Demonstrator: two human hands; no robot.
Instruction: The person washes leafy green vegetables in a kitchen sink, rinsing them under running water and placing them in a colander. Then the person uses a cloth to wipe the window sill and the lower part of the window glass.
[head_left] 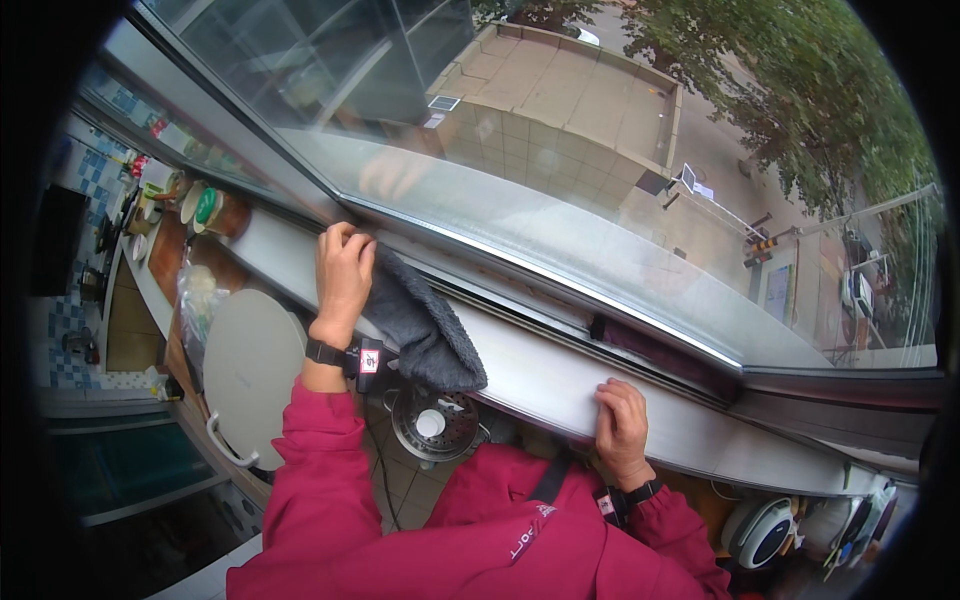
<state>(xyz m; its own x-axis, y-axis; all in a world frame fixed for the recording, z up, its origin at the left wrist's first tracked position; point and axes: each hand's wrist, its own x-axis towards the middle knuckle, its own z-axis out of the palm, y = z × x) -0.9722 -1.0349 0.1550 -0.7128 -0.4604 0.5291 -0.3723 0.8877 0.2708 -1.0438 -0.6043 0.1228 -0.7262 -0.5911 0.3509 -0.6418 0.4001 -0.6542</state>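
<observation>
A dark grey cloth (425, 330) lies draped over the white windowsill (535, 375), its lower end hanging past the inner edge. My left hand (345, 268) is closed on the upper end of this cloth, close to the corner of the window frame (335, 205). Farther right, my right hand (622, 428) rests on the sill's near edge with slightly bent fingers and holds nothing. Between the cloth and the glass runs the dark window track (500, 290). Black bands with small devices sit on both my wrists.
A jar with a green lid (208, 207) stands at the sill's left end. Below are a round grey lid-like board (250, 370) and a metal pot (435, 425) holding a white cup. A white round appliance (760, 530) is at lower right. Window glass (540, 230) rises ahead.
</observation>
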